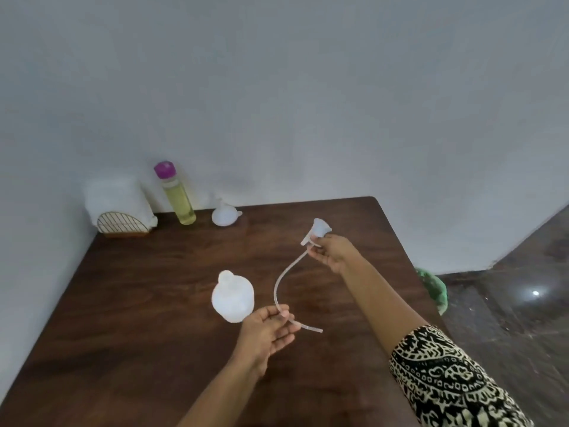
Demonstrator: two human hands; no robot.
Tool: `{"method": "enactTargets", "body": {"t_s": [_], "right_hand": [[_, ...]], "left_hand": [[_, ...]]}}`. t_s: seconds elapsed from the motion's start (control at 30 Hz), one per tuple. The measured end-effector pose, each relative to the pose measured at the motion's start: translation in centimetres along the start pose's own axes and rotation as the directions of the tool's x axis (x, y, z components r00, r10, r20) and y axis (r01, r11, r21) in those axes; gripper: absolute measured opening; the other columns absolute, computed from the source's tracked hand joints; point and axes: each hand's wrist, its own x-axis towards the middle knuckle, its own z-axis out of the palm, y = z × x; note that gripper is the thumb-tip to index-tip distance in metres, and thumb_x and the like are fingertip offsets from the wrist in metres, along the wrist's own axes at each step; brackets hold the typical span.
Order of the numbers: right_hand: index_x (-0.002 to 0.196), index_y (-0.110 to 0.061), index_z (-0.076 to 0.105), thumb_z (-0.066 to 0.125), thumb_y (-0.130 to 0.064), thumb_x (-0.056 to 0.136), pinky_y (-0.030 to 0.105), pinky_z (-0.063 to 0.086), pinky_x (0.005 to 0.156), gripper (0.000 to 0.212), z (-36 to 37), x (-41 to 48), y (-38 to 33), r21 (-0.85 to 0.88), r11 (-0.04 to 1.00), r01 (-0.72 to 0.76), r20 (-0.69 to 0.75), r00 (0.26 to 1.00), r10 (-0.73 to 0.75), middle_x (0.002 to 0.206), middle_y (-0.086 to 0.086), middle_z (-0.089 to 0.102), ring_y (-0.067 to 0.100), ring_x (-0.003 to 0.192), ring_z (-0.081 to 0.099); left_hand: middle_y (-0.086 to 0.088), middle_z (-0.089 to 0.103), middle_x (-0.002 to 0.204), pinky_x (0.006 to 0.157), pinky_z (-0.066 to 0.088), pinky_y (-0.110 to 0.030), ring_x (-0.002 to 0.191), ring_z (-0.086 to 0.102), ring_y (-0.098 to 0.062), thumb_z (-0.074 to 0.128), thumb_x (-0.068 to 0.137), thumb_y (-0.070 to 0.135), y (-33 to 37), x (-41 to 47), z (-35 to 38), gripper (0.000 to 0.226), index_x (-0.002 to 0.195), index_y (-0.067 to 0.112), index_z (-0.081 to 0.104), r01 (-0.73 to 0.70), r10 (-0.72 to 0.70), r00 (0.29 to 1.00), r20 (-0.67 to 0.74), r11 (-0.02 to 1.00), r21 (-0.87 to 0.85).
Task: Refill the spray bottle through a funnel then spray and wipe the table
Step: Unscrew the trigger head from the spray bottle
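A white translucent spray bottle [233, 297] stands uncapped on the dark wooden table [154, 288]. My right hand [332, 251] grips the white spray head [320, 229], lifted off the bottle. Its long thin dip tube [281, 282] curves down and left from the head. My left hand [271, 331] pinches the tube near its lower end, just right of the bottle. A white funnel [224, 214] lies mouth down at the table's back. Beside it stands a clear bottle of yellow liquid [177, 195] with a purple cap.
A wire holder with white paper napkins [118, 208] sits in the back left corner against the wall. A green bin [432, 288] stands on the floor past the table's right edge.
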Motion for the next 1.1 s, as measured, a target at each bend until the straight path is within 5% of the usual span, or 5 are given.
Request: {"method": "enactTargets", "body": {"t_s": [0.2,0.57,0.8,0.93,1.1], "right_hand": [[0.109,-0.001,0.051,0.056,0.004,0.091,0.022,0.056,0.055,0.02,-5.6,1.0,4.1,-0.096,0.981,-0.167,0.03,0.985,0.171,0.083,0.01,0.06,0.016,0.071,0.058],[0.117,-0.007,0.043,0.035,0.0,0.096,0.048,0.048,0.086,0.023,-6.1,2.5,5.7,-0.041,0.967,-0.25,0.062,0.966,0.252,0.089,0.012,0.057,0.023,0.078,0.06],[0.124,-0.007,0.046,0.049,-0.006,0.09,0.034,0.056,0.067,0.034,-5.1,3.8,6.7,-0.309,0.941,-0.14,-0.073,0.99,0.123,0.103,0.011,0.06,0.017,0.073,0.059],[0.118,-0.015,0.042,0.059,-0.014,0.083,0.038,0.059,0.068,0.038,-4.8,4.3,6.8,-0.609,0.792,-0.038,-0.096,0.995,-0.026,0.106,0.009,0.059,0.02,0.076,0.061],[0.128,-0.02,0.045,0.058,-0.034,0.088,0.037,0.058,0.056,0.045,-4.8,4.2,6.1,-0.903,0.394,0.169,0.14,0.985,-0.102,0.122,0.004,0.055,0.027,0.091,0.063]], "left_hand": [[-0.01,0.07,0.078,0.051,0.056,-0.023,0.061,0.072,-0.014,0.053,0.095,-0.001,-5.9,0.8,2.2,0.01,0.095,0.002,0.063,0.196,-0.201,0.977,-0.066,0.978,-0.071],[-0.01,0.072,0.078,0.055,0.057,-0.025,0.065,0.072,-0.016,0.055,0.093,-0.002,-8.3,0.4,4.6,0.011,0.097,0.002,0.064,0.198,-0.214,0.967,-0.137,0.972,-0.122],[-0.01,0.07,0.078,0.056,0.056,-0.024,0.064,0.072,-0.015,0.054,0.094,-0.001,-8.9,0.7,5.2,0.011,0.098,0.002,0.064,0.218,-0.236,0.961,-0.146,0.968,-0.127],[-0.009,0.07,0.079,0.057,0.055,-0.025,0.064,0.072,-0.015,0.054,0.095,0.0,-9.1,0.9,5.4,0.011,0.096,0.004,0.064,0.229,-0.244,0.958,-0.153,0.967,-0.113],[-0.009,0.071,0.081,0.06,0.055,-0.025,0.069,0.072,-0.017,0.055,0.094,0.001,-9.6,1.0,5.6,0.01,0.096,0.004,0.064,0.221,-0.227,0.959,-0.172,0.974,-0.056]]}}
